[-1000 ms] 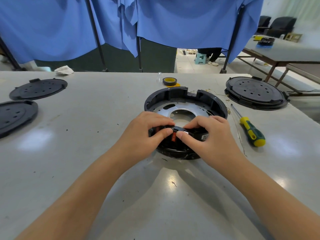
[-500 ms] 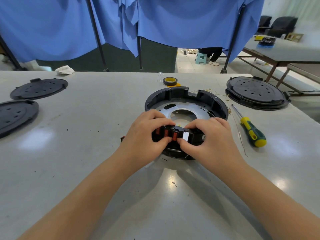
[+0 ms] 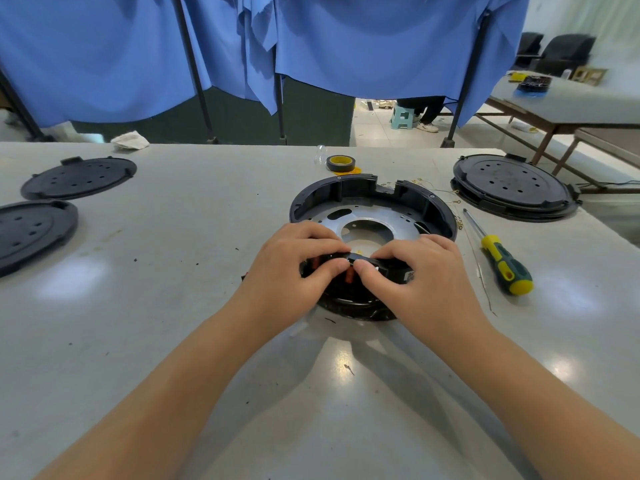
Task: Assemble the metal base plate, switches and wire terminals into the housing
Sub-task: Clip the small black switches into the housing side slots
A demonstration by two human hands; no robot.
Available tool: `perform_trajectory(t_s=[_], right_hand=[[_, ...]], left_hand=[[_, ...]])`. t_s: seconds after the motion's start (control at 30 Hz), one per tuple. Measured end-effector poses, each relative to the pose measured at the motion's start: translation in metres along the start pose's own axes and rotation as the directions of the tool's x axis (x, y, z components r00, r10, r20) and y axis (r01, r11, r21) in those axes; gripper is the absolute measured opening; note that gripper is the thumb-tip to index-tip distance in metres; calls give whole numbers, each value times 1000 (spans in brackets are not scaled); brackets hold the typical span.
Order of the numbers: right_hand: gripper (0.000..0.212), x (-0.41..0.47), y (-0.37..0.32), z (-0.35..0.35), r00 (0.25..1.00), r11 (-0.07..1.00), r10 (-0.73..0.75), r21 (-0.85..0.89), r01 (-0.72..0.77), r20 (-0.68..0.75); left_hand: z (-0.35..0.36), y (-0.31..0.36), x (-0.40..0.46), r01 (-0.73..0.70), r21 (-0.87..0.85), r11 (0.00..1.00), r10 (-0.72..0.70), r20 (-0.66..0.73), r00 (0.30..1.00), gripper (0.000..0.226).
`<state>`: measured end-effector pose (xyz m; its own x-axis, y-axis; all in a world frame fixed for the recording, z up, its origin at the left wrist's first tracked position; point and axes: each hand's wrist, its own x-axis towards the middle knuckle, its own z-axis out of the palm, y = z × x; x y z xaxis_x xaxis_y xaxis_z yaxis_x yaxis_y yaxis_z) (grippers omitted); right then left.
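Note:
A round black housing (image 3: 429, 206) lies on the grey table, with the silver metal base plate (image 3: 398, 220) seated inside it. At its near rim sits a black switch block (image 3: 367, 263) with orange parts. My left hand (image 3: 294, 268) and my right hand (image 3: 422, 275) both curl their fingers round this block, thumbs meeting at its middle. Thin wires with ring terminals (image 3: 453, 202) trail from the housing's far right side. Most of the block is hidden under my fingers.
A yellow and green screwdriver (image 3: 502, 261) lies to the right of the housing. A tape roll (image 3: 341, 163) sits behind it. One black lid (image 3: 512, 185) rests at far right, two more (image 3: 79, 176) (image 3: 31, 230) at left. A white rag (image 3: 130, 139) lies at the table's far edge.
Both hands stayed on the switch block at the near rim. Fingers shifted slightly, and the thumbs came closer together over its middle.

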<state>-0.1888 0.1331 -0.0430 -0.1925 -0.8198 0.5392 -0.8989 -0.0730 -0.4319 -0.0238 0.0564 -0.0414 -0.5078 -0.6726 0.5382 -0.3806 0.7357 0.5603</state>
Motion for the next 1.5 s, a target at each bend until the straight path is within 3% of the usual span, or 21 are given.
perform_trajectory(t_s=[0.2, 0.37, 0.47, 0.6, 0.77, 0.97, 1.13, 1.27, 1.37, 1.5], right_hand=[[28, -1, 1, -2, 999, 999, -40, 17, 39, 28], [25, -1, 7, -10, 988, 993, -98, 77, 90, 116], [23, -1, 8, -14, 986, 989, -122, 94, 112, 109], [15, 0, 7, -15, 977, 988, -151, 60, 144, 147], [20, -1, 8, -17, 972, 988, -155, 41, 150, 176], [25, -1, 9, -15, 968, 987, -161, 44, 156, 193], [27, -2, 6, -11, 969, 985, -173, 59, 165, 178], [27, -3, 5, -10, 968, 983, -180, 60, 172, 174], [27, -4, 5, -9, 970, 984, -175, 65, 166, 169], [24, -3, 5, -10, 967, 982, -184, 82, 172, 174]], left_hand=[[-5, -1, 3, 87, -35, 996, -84, 67, 994, 19], [-41, -20, 4, 273, -113, 955, -276, -13, 961, 22], [-57, -39, 3, 404, 134, 905, -413, 43, 910, 17], [-54, -50, -3, 466, 379, 799, -578, 273, 769, 37], [-48, -50, -3, 379, 445, 812, -526, 273, 805, 22], [-47, -45, -2, 454, 254, 854, -505, 193, 841, 24], [-62, -25, 4, 436, -143, 889, -428, 79, 900, 21], [-56, -3, 3, 391, -390, 833, -354, 168, 920, 17], [-43, 9, -1, 390, -438, 810, -311, 243, 919, 16], [-26, 15, -7, 337, -357, 871, -270, 226, 936, 19]])
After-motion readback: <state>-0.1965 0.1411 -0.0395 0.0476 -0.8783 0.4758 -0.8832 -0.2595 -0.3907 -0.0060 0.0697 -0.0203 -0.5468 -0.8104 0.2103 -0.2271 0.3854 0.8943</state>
